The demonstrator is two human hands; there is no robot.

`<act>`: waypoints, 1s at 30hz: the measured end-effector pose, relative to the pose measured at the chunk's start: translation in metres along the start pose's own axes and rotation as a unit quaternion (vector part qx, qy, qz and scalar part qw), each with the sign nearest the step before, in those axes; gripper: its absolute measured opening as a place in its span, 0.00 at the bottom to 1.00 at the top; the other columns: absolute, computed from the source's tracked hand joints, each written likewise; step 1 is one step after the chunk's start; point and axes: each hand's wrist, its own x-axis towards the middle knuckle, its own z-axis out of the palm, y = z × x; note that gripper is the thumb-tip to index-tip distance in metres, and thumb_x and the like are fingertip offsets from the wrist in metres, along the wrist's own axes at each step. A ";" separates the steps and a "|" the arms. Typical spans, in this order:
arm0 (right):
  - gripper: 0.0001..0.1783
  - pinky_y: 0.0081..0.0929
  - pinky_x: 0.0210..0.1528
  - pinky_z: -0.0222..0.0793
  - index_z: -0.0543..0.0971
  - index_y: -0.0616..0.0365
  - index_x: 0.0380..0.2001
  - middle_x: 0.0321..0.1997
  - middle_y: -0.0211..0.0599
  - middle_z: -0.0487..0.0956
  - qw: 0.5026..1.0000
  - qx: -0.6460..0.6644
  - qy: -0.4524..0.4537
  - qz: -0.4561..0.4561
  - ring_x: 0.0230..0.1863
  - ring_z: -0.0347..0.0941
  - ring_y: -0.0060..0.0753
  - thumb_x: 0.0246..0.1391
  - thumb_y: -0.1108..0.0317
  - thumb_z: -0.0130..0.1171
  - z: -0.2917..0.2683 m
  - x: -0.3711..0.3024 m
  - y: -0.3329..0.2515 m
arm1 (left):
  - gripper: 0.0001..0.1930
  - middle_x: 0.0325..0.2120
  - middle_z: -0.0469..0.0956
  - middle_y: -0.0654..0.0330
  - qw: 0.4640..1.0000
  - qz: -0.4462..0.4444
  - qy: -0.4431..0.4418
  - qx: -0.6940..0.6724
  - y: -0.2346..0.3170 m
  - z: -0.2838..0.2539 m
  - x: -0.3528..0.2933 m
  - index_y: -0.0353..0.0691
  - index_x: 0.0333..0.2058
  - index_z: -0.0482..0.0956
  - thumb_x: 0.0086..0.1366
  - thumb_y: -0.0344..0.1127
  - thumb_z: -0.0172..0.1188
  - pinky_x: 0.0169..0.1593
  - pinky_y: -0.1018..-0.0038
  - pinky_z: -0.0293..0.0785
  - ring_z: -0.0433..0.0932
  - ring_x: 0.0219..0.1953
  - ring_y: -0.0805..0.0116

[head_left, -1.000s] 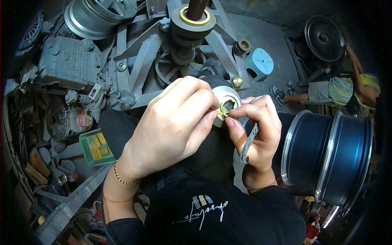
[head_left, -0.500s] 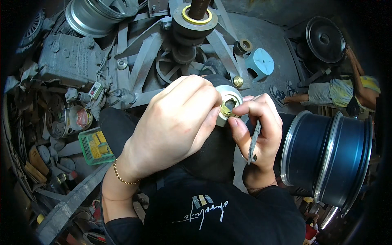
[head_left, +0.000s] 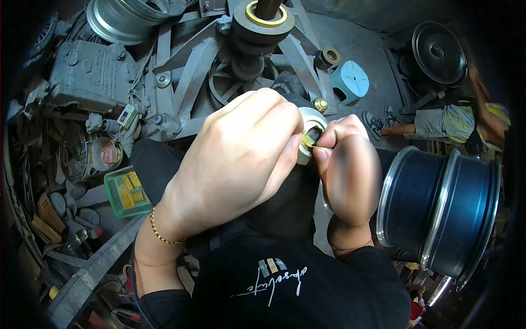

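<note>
Over my lap, a pale ring-shaped roll [head_left: 313,116], which looks like tape, is tilted with its hole toward me. A crumpled yellow strip [head_left: 308,141] shows inside the hole. My left hand [head_left: 241,148] is closed, its thumb and fingertips at the roll's left side by the strip; a gold bracelet [head_left: 159,229] circles that wrist. At the roll's right inner edge, the thumb and forefinger of my right hand [head_left: 342,134] are pinched together. What lies between those fingertips is too small to make out. A blur covers the rest of that hand.
A dark spindle [head_left: 262,33] on a metal frame stands ahead. Blue wheel rims [head_left: 416,203] are at right, beyond a light-blue stool [head_left: 353,79]. A green basket [head_left: 112,197] with yellow packets sits at left. Another person [head_left: 446,126] stands at the far right.
The roll and both hands have shifted slightly right. My right thumb and forefinger have drawn together at the hole's edge. The grey jagged-edged strip seen in my right hand earlier no longer shows.
</note>
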 end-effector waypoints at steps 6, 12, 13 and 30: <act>0.11 0.31 0.40 0.68 0.80 0.62 0.42 0.34 0.38 0.75 0.999 0.039 0.016 -0.003 0.34 0.71 0.37 0.55 0.77 0.68 0.001 -0.003 0.006 | 0.05 0.32 0.80 0.52 1.000 -0.010 -0.009 0.011 0.000 -0.002 0.003 0.31 0.34 0.80 0.60 0.22 0.68 0.39 0.68 0.79 0.83 0.33 0.55; 0.28 0.32 0.52 0.68 0.78 0.66 0.55 0.46 0.40 0.72 0.980 0.166 0.112 0.009 0.45 0.68 0.31 0.74 0.48 0.49 0.002 -0.022 0.010 | 0.05 0.32 0.81 0.52 0.999 -0.031 -0.014 0.004 0.000 -0.004 0.000 0.31 0.35 0.81 0.60 0.22 0.68 0.39 0.68 0.80 0.84 0.34 0.56; 0.33 0.37 0.56 0.70 0.78 0.66 0.57 0.47 0.41 0.71 0.977 0.172 0.126 -0.004 0.47 0.69 0.34 0.76 0.42 0.44 0.004 -0.022 0.009 | 0.05 0.32 0.81 0.52 0.999 -0.035 -0.018 0.005 -0.001 -0.005 0.000 0.31 0.35 0.81 0.60 0.22 0.68 0.39 0.68 0.80 0.84 0.34 0.57; 0.17 0.38 0.51 0.79 0.88 0.58 0.44 0.41 0.37 0.83 0.995 -0.011 0.053 -0.084 0.48 0.81 0.44 0.48 0.76 0.76 -0.008 -0.026 -0.004 | 0.05 0.33 0.81 0.53 0.999 -0.036 -0.031 0.007 0.001 -0.004 0.003 0.30 0.35 0.81 0.60 0.20 0.68 0.38 0.71 0.81 0.86 0.34 0.60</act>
